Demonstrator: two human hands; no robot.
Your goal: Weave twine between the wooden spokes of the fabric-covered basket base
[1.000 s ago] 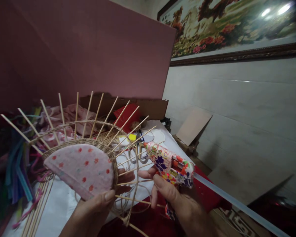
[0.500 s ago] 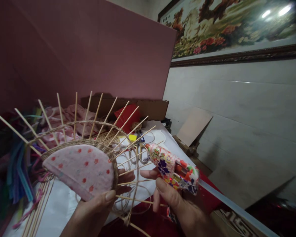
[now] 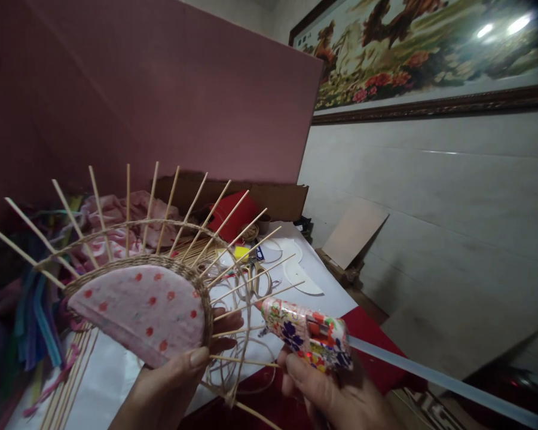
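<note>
My left hand [image 3: 174, 373] grips the lower right edge of a half-round fabric-covered panel [image 3: 137, 307], pale pink with red flowers. Twisted cord [image 3: 170, 263] borders its curve, and thin wooden sticks [image 3: 155, 200] fan outward from it. Farther out, a strand of twine [image 3: 201, 226] arcs across the sticks. In my right hand [image 3: 327, 388] is a flower-patterned glue gun [image 3: 307, 331] with a long translucent glue stick [image 3: 412, 361] out of its back. The gun's tip is close to the twine among the right-hand sticks; whether they touch I cannot tell.
Scissors [image 3: 257, 280], a yellow item [image 3: 241, 253] and white cut pieces [image 3: 300, 272] lie on the white table cover [image 3: 332, 301]. Pink cloth [image 3: 116, 209] and colored strips [image 3: 40, 316] are at left. Behind stand cardboard [image 3: 282, 203] and a pink panel [image 3: 161, 89].
The glue gun has moved down and slightly left, its tip now nearer the twine, and more of the glue stick shows. The fan-shaped piece has shifted slightly left.
</note>
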